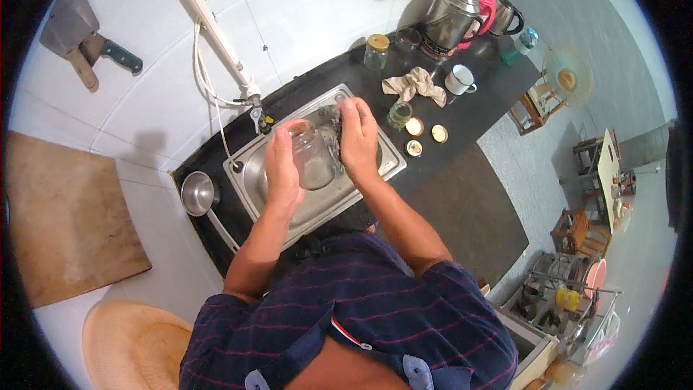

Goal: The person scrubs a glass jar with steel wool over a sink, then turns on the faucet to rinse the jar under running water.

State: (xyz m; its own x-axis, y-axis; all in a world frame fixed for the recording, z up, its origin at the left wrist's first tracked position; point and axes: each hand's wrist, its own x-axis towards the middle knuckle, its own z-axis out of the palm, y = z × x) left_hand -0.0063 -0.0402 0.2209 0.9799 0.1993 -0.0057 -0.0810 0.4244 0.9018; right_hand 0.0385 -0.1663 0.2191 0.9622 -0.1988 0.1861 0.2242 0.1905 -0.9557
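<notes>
My left hand [282, 168] is wrapped around the side of a clear glass jar [316, 168], which is tilted above a stainless steel sink [392, 156]. The jar has no lid on it. On its other side, my right hand [359, 138] grips a dark grey scrubbing cloth or pad [335, 143], blurred and partly hidden by the fingers. I cannot tell whether the pad touches the glass. Behind the sink, the tap [257, 111] is fixed to a pipe on the wall.
Right of the sink stand an open glass jar [399, 115], three small lids [414, 127], a crumpled beige cloth [416, 85], an enamel mug [460, 80] and a gold-lidded jar [377, 53]. A steel flask [450, 17] stands farther back. A metal ladle [198, 193] lies left.
</notes>
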